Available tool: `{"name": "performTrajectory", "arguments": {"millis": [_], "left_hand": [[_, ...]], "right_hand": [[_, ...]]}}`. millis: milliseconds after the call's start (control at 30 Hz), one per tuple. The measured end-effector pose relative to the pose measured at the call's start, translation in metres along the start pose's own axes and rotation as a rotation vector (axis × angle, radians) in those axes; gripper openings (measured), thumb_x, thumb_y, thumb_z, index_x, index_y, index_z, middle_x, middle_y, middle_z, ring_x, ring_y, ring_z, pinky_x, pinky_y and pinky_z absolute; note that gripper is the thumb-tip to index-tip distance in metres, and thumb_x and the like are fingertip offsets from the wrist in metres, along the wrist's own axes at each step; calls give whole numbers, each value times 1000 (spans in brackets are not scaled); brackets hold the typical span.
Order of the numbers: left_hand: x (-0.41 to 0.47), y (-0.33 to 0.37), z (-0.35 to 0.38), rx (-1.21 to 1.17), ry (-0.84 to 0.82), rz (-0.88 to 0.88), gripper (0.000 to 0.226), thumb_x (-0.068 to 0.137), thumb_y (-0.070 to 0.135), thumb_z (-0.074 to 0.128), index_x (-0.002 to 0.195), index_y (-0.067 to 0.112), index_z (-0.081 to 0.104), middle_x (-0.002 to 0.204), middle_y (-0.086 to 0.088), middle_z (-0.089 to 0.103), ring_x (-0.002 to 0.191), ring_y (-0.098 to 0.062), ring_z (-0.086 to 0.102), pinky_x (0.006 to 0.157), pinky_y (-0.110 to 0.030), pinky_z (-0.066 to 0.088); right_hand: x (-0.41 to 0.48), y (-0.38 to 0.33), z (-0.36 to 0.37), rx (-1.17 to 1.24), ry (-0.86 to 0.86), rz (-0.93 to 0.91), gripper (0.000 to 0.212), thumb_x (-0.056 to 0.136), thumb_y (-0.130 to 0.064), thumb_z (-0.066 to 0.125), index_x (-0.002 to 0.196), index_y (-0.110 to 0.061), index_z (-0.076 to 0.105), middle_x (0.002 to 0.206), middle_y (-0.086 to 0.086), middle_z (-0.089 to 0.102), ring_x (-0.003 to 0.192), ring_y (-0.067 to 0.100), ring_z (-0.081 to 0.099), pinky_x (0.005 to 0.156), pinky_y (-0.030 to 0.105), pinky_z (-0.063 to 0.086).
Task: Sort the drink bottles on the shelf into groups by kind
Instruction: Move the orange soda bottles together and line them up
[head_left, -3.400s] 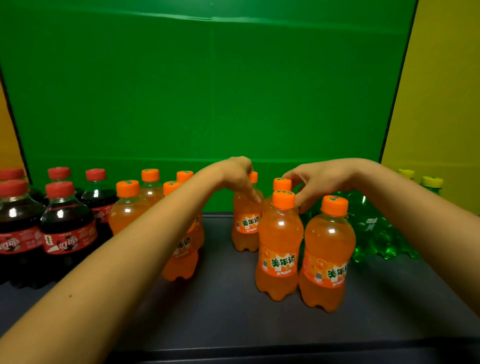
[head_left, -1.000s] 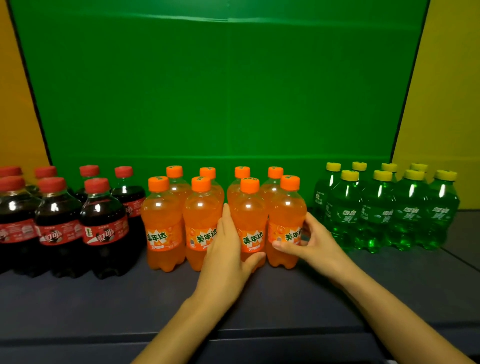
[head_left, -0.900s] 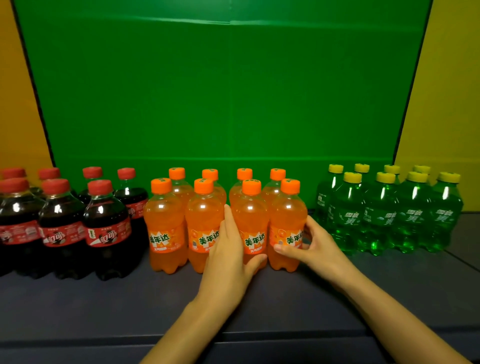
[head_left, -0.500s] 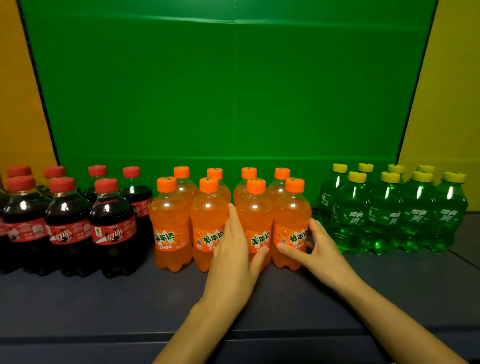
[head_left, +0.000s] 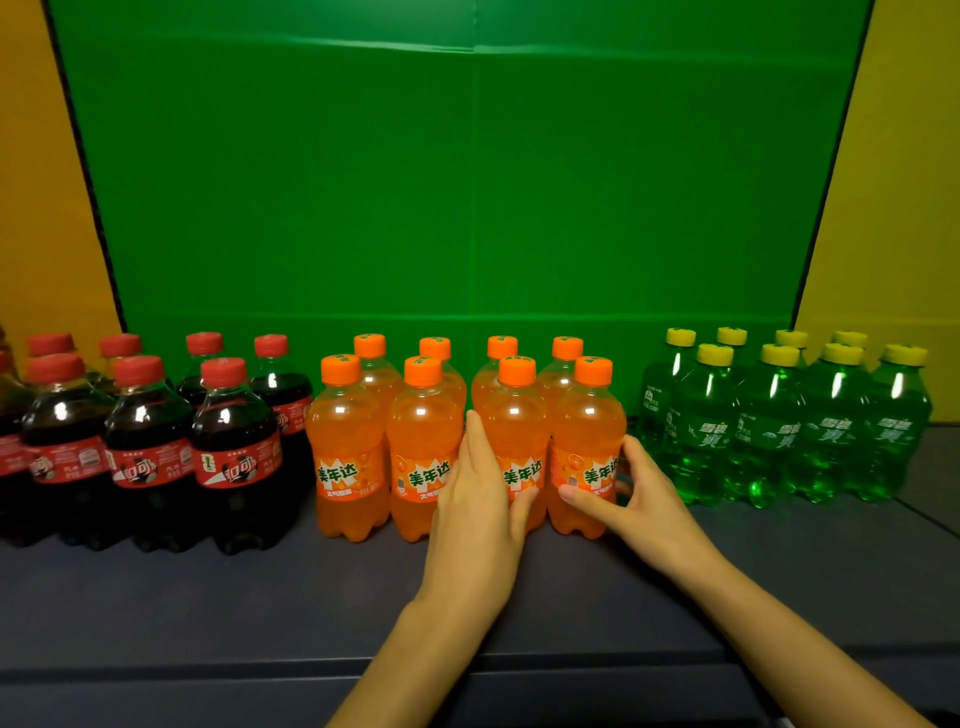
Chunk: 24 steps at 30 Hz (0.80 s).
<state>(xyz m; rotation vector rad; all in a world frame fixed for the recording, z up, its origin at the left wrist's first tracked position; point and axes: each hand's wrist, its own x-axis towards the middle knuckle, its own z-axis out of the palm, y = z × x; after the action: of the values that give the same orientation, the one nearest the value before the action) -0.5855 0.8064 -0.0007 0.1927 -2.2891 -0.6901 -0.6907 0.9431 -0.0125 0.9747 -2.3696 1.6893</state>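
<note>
Three groups of bottles stand on the dark shelf (head_left: 208, 597). Dark cola bottles (head_left: 150, 457) with red caps are on the left, orange soda bottles (head_left: 348, 441) in two rows fill the middle, and green bottles (head_left: 769, 431) with yellow caps are on the right. My left hand (head_left: 478, 504) has straight fingers slipped between the second and third front orange bottles, its thumb lying on the third bottle (head_left: 519, 415). My right hand (head_left: 634, 499) curls round the rightmost front orange bottle (head_left: 589, 426), thumb on its label and fingers on its right side.
A green backdrop (head_left: 467, 208) rises right behind the bottles, with yellow panels (head_left: 904, 208) on both sides. Bare shelf lies in front of the rows down to the front edge (head_left: 208, 670). A narrow gap separates the orange group from the green bottles.
My hands have come down from the orange caps to the bodies of the front bottles, and the orange bottles now stand together. Over the last second the hands have hardly moved.
</note>
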Motion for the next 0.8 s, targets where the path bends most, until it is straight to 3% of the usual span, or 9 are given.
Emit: {"name": "performTrajectory", "arguments": {"millis": [100,300,467,600,667,733,800], "left_hand": [[0,2,0,12,-2,-7,87,92,36,50,145,14,-16,156,-1,14,142,-14,18,112,-22,17],[-1,7,4,5,10,-38,88,92,33,50,144,14,-20,154,-1,21,140,-15,27,111,-26,24],[-2,9,5,-34,13,-78,85,93,27,50,144,16,-18,156,-2,14,142,-15,20,112,-24,20],[-13,14,-2,-32,-28,-71,84,94,27,48,143,17,-20,158,3,-3,144,-8,5,112,-18,11],[-25,12,-11,-18,2,-7,77,92,29,50,147,19,-2,156,8,7,139,1,7,107,-10,7],[-35,3,-23,55,131,84,58,87,32,56,140,19,35,143,7,40,131,-1,33,103,-13,23],[-38,-11,-39,65,332,131,45,83,39,55,123,18,51,124,3,55,116,-6,48,95,-22,39]], "right_hand": [[0,0,0,0,3,5,79,54,-57,73,123,-30,47,125,-6,57,111,13,58,96,41,49],[0,-1,0,0,9,20,73,65,-39,77,128,-26,43,127,-5,56,111,13,58,96,39,49],[-1,-3,0,10,13,24,76,63,-41,76,129,-24,42,128,-3,56,111,14,57,97,39,48],[-3,-5,1,-2,11,15,80,63,-41,75,132,-24,39,132,-4,50,116,14,52,97,33,46],[-3,-5,1,-12,28,-2,78,67,-33,77,133,-25,35,132,-7,44,117,13,47,95,28,43],[-2,-5,-1,-7,39,-18,82,65,-32,78,133,-29,33,130,-9,39,118,11,44,97,28,41],[1,-8,-4,31,19,-12,87,58,-39,78,130,-36,30,132,-11,38,121,10,43,102,34,41]]}}
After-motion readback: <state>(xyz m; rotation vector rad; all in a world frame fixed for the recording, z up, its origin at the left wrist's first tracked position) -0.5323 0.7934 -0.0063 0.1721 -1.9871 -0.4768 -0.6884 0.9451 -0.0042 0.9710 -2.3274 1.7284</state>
